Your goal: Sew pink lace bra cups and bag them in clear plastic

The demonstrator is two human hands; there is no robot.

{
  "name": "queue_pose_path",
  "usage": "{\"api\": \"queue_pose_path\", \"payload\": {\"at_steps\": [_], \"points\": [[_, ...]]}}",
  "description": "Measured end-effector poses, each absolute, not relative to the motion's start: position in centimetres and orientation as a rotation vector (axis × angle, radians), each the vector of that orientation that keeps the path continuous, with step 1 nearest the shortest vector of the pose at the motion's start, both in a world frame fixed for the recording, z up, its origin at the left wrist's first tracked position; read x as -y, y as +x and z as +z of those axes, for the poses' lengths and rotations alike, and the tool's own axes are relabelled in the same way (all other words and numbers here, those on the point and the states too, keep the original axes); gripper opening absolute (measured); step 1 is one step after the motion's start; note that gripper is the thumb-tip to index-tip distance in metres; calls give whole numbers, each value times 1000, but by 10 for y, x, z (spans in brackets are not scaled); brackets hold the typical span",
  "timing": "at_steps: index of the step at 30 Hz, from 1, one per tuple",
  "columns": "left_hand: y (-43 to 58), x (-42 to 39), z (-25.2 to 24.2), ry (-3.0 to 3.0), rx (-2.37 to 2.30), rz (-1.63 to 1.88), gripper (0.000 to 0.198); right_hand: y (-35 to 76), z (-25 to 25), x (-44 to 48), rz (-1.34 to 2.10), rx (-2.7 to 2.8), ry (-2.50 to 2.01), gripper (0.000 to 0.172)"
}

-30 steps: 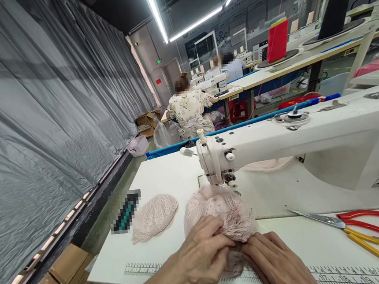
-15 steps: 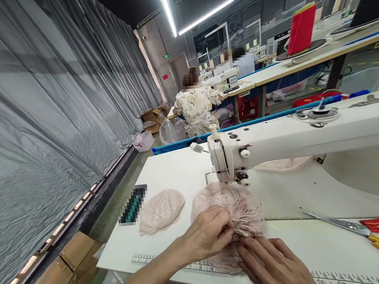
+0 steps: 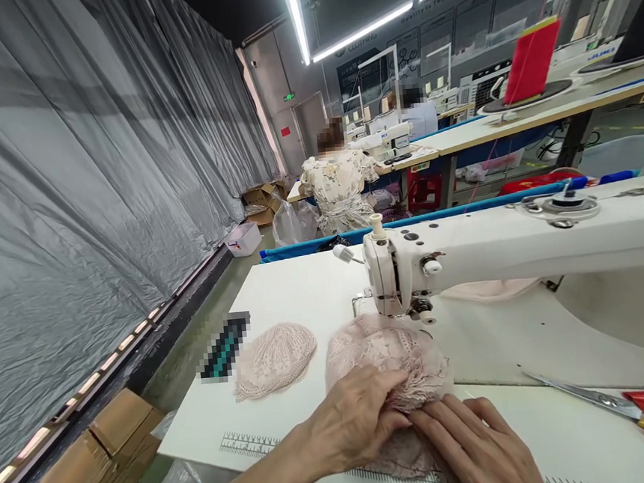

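Note:
A pale pink knitted piece [image 3: 365, 347], gathered and crumpled, lies in front of the needle end of a white sewing machine [image 3: 396, 280]. My left hand [image 3: 357, 419] pinches its bunched edge between thumb and fingers. Close beside it, my right hand [image 3: 475, 442] presses on the lower part of the cloth, fingers together and stretched out; the fingertips are partly hidden in the folds. To the left, a second pale pink knitted piece [image 3: 276, 357], cap-shaped, lies flat on the white table [image 3: 281, 286].
Scissors [image 3: 600, 397] with red and yellow handles lie at the right, blades toward the cloth. A pixelated dark object [image 3: 225, 346] sits at the table's left edge. Cardboard boxes [image 3: 101, 460] stand on the floor. Another person [image 3: 339, 183] sits ahead at a sewing machine.
My left thumb and fingers have spread slightly along the gathered edge. Both hands stay on the cloth. The view has shifted a little.

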State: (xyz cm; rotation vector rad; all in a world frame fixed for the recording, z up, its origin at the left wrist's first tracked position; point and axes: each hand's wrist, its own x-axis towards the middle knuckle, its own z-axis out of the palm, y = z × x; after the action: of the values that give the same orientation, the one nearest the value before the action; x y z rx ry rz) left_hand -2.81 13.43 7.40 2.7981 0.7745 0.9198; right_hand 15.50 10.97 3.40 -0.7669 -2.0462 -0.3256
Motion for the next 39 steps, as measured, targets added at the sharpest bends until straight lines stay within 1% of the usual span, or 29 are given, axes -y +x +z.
{"api": "queue_pose_path", "payload": {"at_steps": [1,2,5,11,13,17,18,21,24,26,28,29,31,32,34,36,38,39], "points": [[-28,-134,72,2797,-770,933,43,153,34,-111,-303,2036,-782,32],[-27,-134,69,2801,-766,951,44,152,34,-112,-285,2025,-792,29],[-27,-137,61,2778,-787,1010,26,153,34,-111,-256,2006,-814,24],[-33,-154,64,2622,-837,939,12,149,21,-93,-201,2178,-757,24],[-36,-158,68,2628,-809,871,16,143,13,-89,-204,2175,-804,29],[-42,-161,71,2678,-755,714,24,138,9,-90,-188,2153,-834,43],[-43,-160,70,2691,-745,679,26,139,10,-91,-175,2155,-830,43],[-48,-156,69,2715,-716,624,32,144,15,-93,-137,2172,-832,30],[-52,-149,71,2733,-670,622,33,148,17,-95,-140,2185,-831,23],[-53,-144,73,2742,-652,630,28,149,16,-98,-159,2194,-815,22],[-53,-141,75,2735,-662,650,14,150,15,-102,-176,2209,-806,20],[-54,-140,75,2729,-671,659,12,151,15,-104,-182,2217,-808,20],[-55,-140,73,2737,-673,656,24,150,15,-106,-194,2222,-818,20],[-55,-141,71,2757,-662,649,26,149,15,-106,-198,2219,-828,20],[-56,-144,66,2800,-637,636,16,147,16,-103,-197,2217,-848,21],[-57,-146,62,2816,-620,645,4,144,15,-98,-192,2224,-864,28],[-57,-147,59,2803,-612,660,10,142,13,-93,-198,2238,-874,37],[-57,-148,58,2797,-607,665,10,141,11,-91,-206,2244,-880,38]]}}
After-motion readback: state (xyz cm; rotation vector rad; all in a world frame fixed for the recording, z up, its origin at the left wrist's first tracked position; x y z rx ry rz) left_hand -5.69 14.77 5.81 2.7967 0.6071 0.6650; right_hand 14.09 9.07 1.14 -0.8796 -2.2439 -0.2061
